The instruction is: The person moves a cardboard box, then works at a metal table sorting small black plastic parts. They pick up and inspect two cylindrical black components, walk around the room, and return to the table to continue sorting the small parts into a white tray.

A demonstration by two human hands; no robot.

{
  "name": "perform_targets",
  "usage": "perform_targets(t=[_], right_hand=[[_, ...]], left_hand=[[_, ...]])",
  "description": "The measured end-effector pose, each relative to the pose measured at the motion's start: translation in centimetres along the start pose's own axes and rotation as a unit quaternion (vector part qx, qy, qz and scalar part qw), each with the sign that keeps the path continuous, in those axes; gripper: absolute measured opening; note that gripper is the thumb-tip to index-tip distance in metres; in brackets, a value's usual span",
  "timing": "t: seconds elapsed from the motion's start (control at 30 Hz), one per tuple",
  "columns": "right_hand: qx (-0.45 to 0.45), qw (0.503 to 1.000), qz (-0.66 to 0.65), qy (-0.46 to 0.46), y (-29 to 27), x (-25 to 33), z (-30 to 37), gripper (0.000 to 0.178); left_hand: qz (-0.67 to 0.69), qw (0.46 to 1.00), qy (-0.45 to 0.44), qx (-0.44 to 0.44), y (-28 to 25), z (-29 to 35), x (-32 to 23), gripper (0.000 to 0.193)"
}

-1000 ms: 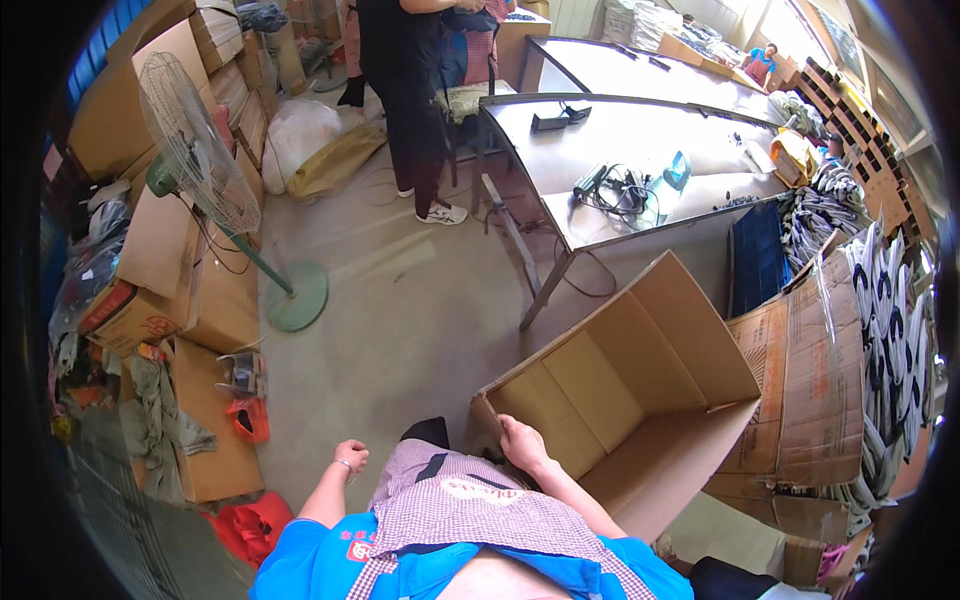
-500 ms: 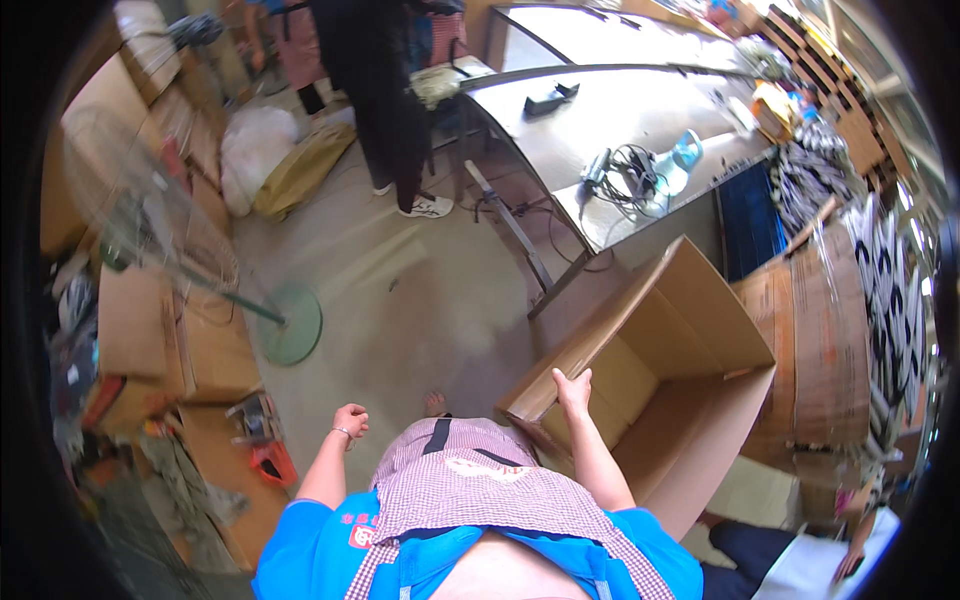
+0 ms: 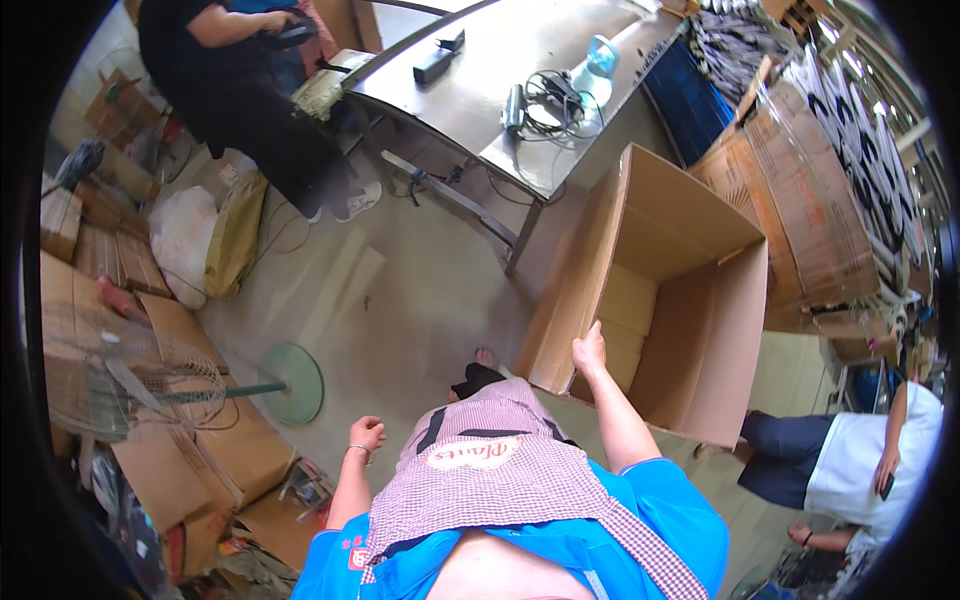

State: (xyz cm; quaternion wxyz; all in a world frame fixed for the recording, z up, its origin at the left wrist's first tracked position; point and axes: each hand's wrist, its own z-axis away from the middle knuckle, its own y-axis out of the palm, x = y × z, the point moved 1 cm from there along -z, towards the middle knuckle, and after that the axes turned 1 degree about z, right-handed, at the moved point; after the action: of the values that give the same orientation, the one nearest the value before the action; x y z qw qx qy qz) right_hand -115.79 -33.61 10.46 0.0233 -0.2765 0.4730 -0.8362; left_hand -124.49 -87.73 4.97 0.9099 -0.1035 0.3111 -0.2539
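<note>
My right hand (image 3: 589, 349) grips the near left top edge of a large open cardboard box (image 3: 690, 345). The box is tilted, its opening facing up toward me, and the inside shows bare brown walls. Its fingers are wrapped over the edge, partly hidden behind the cardboard. Out to the left, my left hand (image 3: 368, 433) hangs in the air with loosely curled fingers and nothing visible in it. A bracelet circles that wrist. The hand is apart from the box, nearest to my checked apron (image 3: 490, 480).
A metal table (image 3: 490, 90) with a cable coil (image 3: 550, 105) stands ahead. A green-based fan (image 3: 293, 384) is at left near stacked cartons (image 3: 165, 345). A person in black (image 3: 240, 110) stands far left; another in white (image 3: 860, 460) is at right. Large cartons (image 3: 800, 200) stand behind the box.
My view has turned to the right, and the table and fan appear shifted left. The right hand keeps its grip on the box edge. My left hand still hangs free, its fingers curled.
</note>
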Motion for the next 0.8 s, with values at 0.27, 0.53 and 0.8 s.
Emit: perform_targets(t=[0.27, 0.53, 0.8], right_hand=[[0.044, 0.999, -0.002, 0.021, -1.7, 1.6, 0.9, 0.072], [0.049, 0.998, -0.042, 0.026, -1.8, 1.9, 1.1, 0.067], [0.089, 0.990, -0.041, 0.101, -2.9, 2.6, 0.7, 0.063]], left_hand=[[-0.175, 0.979, 0.087, 0.054, 0.0, -4.9, -9.9, 0.031], [-0.365, 0.904, 0.183, 0.129, 3.1, -15.8, -25.2, 0.033], [-0.330, 0.868, 0.361, 0.086, 14.3, -18.4, -45.6, 0.019]])
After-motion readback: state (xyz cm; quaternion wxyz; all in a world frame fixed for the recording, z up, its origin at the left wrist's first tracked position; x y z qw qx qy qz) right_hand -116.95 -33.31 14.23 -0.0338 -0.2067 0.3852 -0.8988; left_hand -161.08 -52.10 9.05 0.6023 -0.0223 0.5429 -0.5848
